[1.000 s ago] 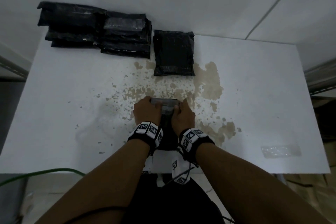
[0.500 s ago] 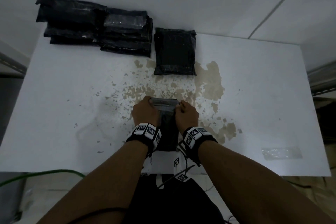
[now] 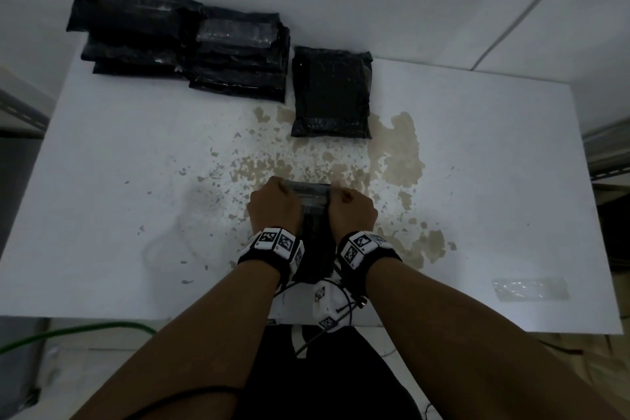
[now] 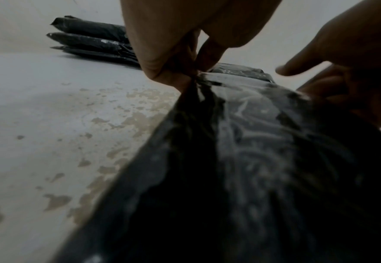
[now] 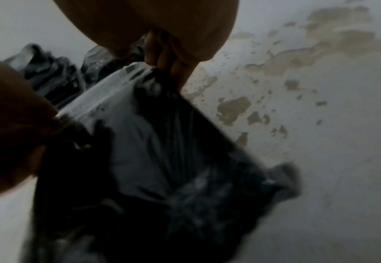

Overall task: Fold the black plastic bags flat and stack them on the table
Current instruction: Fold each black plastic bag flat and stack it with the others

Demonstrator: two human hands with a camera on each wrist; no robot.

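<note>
Black plastic bag (image 3: 315, 215) stretches between the left hand (image 3: 274, 206) and right hand (image 3: 353, 211), each pinching a far corner.

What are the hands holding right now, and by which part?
Both hands hold one black plastic bag by its far edge: left hand pinches the left corner, right hand the right corner.

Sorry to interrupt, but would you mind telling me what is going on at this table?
A person is folding a black plastic bag on the white table. The left hand and right hand each pinch a far corner of it. Folded bags are piled at the back left, with one folded bag lying beside them.
</note>
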